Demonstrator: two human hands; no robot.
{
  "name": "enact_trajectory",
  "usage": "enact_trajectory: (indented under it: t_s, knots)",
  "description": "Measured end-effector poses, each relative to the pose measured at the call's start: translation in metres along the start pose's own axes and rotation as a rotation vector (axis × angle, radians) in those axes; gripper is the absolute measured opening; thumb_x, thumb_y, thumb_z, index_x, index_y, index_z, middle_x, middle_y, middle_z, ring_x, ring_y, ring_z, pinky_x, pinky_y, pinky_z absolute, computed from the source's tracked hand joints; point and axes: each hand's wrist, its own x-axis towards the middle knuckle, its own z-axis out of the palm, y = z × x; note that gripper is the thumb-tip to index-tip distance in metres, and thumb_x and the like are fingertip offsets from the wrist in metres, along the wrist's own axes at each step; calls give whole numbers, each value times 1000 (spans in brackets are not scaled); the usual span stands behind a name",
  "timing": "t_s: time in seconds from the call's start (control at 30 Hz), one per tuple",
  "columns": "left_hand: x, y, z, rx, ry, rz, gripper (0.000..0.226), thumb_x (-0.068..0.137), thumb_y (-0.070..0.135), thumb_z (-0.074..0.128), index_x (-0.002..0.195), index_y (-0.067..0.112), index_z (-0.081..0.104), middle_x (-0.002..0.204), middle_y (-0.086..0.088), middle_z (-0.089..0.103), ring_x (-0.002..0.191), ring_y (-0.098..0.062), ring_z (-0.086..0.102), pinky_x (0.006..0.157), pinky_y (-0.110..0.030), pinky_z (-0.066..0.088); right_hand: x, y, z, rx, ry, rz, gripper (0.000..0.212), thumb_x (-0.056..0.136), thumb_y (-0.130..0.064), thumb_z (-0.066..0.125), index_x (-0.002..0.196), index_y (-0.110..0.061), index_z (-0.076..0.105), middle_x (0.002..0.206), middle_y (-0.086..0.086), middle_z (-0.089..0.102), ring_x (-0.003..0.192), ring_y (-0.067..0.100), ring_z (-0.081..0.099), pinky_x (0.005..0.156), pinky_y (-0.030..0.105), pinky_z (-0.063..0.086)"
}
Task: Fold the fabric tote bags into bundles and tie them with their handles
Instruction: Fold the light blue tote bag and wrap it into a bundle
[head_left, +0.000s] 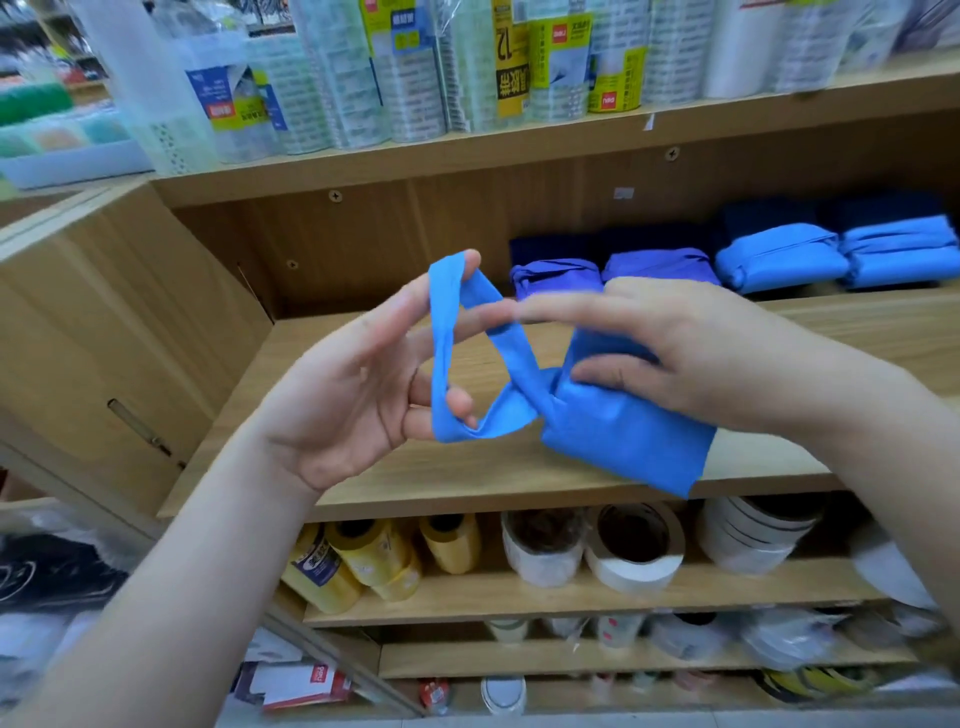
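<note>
A folded blue tote bag (628, 441) hangs partly over the front edge of a wooden shelf (493, 473). My right hand (691, 353) grips the top of the folded bundle, with its forefinger stretched out to the left. Its blue handle (491, 358) forms a twisted loop to the left of the bundle. My left hand (358, 379) has its fingers spread inside that loop and holds it stretched open, palm facing me.
Tied bundles lie at the back of the same shelf: two purple-blue ones (613, 273), light blue ones (831, 254) and dark navy ones (769, 215). Tape packs stand on the shelf above (415, 78). Yellow rolls (374, 556) and white tape rolls (634, 545) fill the shelf below.
</note>
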Motion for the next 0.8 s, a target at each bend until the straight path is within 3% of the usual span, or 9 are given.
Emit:
enact_trajectory:
  t_s: [0.07, 0.17, 0.33, 0.43, 0.5, 0.57, 0.63, 0.73, 0.8]
  knots:
    - [6, -2, 5, -42, -16, -12, 75, 80, 51, 69, 145, 28, 41, 145, -8, 50, 67, -17, 70, 64, -29, 60, -1, -15, 3, -354, -32, -102, 43, 94, -52, 17, 130, -73, 8, 84, -6, 34, 61, 11, 44, 55, 30, 37]
    - [13, -3, 15, -18, -76, 12, 82, 80, 55, 66, 148, 25, 33, 149, 0, 46, 73, -19, 71, 66, -30, 61, 3, -24, 13, -296, -64, -192, 33, 90, -55, 11, 121, -62, 21, 74, -6, 30, 51, 8, 32, 45, 27, 25]
    - [7, -12, 11, -213, 22, 139, 85, 82, 44, 69, 149, 8, 29, 151, -5, 43, 90, -20, 70, 78, -30, 58, 8, -7, 15, -98, -164, -73, 34, 93, -56, 35, 122, -55, 52, 79, -9, 41, 68, 0, 43, 62, 27, 33]
    - [-1, -18, 4, -222, 141, 158, 81, 73, 19, 73, 145, 5, 37, 146, -9, 49, 105, -22, 67, 89, -33, 54, 9, -7, 18, -8, -203, -74, 24, 96, -49, 47, 114, -47, 62, 79, -12, 47, 74, -2, 47, 67, 28, 38]
    - [-6, -17, 0, -107, 264, 115, 80, 61, 0, 71, 138, 4, 49, 137, -13, 58, 115, -25, 63, 90, -35, 54, 10, -7, 16, 67, -244, -63, 20, 97, -43, 52, 110, -43, 67, 79, -22, 53, 77, -7, 50, 68, 20, 39]
    - [-11, -13, -6, 67, 441, 44, 76, 59, -15, 65, 132, 9, 57, 127, -14, 65, 116, -26, 64, 89, -35, 56, 10, -8, 11, 145, -277, -50, 18, 97, -38, 55, 106, -40, 70, 84, -36, 58, 83, -11, 54, 72, 15, 41]
    - [-15, -7, -11, 454, 601, 57, 88, 65, -19, 67, 139, 25, 49, 132, -2, 61, 120, -17, 60, 91, -33, 55, 10, -8, 7, 199, -324, -44, 16, 97, -37, 56, 98, -41, 71, 89, -32, 63, 87, -6, 58, 73, 16, 44]
    - [-16, 4, -4, 1310, 465, 271, 114, 68, -6, 81, 151, 40, 20, 157, 14, 25, 143, -5, 27, 115, -35, 31, 12, -9, 2, 244, -404, -61, 17, 97, -37, 56, 98, -43, 71, 85, -34, 61, 86, -8, 58, 71, 12, 42]
    - [-4, 10, 8, 1735, 292, 464, 102, 72, 6, 80, 152, 33, 24, 161, 6, 16, 147, -16, 14, 121, -33, 15, 14, -11, 0, 285, -471, -86, 17, 97, -36, 56, 95, -47, 68, 85, -40, 59, 87, -12, 58, 73, 9, 41]
